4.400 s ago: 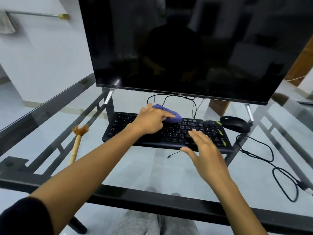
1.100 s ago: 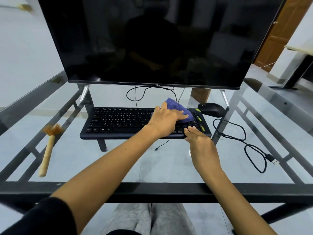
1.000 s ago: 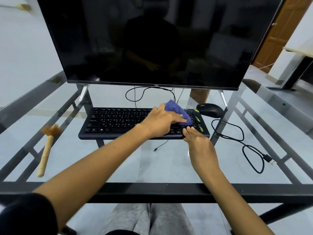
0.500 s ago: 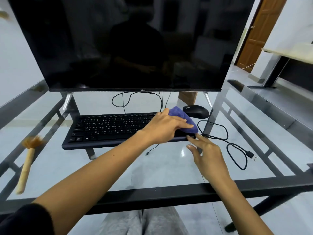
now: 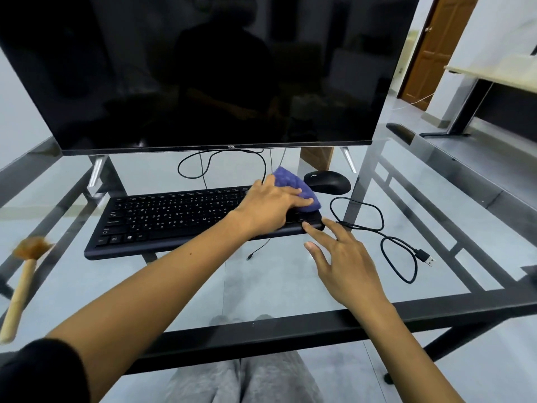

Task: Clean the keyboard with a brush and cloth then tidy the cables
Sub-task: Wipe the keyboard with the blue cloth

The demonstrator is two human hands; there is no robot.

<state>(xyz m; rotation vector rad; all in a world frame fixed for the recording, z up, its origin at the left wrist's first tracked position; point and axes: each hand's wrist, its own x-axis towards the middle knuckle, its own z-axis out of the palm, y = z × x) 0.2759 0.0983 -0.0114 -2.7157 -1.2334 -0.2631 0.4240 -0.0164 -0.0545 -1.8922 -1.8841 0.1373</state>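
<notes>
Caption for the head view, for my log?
Left hand presses the purple cloth on the right end of the keyboard; right hand touches its corner.

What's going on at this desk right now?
A person is wiping the right end of the black keyboard with a purple cloth pressed under the left hand. The right hand touches the keyboard's front right corner. The brush lies at the left of the glass table, and the USB cable sprawls loose at the right.
</notes>
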